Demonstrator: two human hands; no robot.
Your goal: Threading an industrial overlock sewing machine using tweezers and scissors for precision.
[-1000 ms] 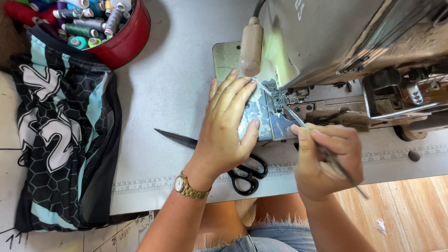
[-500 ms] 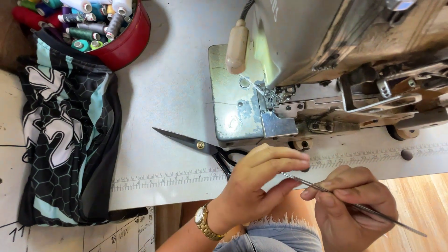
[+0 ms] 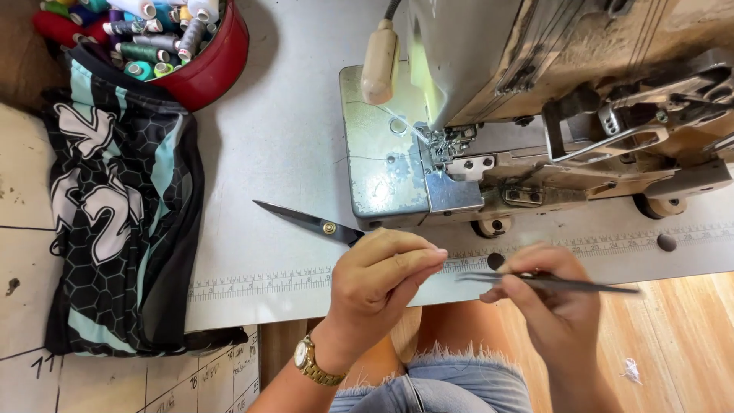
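At the far left a black and teal garment (image 3: 115,206) with white lettering hangs over the edge of the grey worktop (image 3: 283,153). Above it sits a red bowl (image 3: 218,65) full of coloured thread spools (image 3: 145,38). Black scissors (image 3: 310,223) lie on the worktop, blades pointing left, their handles hidden behind the left hand (image 3: 382,279). That hand has its fingertips pinched together, possibly on a thread too fine to see; a gold watch (image 3: 312,361) circles the wrist. Just right of it, the right hand (image 3: 554,298) grips thin metal tweezers (image 3: 550,283), their tips pointing toward the left fingertips. Behind both hands stands the worn sewing machine (image 3: 489,130), with a printed ruler strip (image 3: 252,284) running along the worktop's front edge
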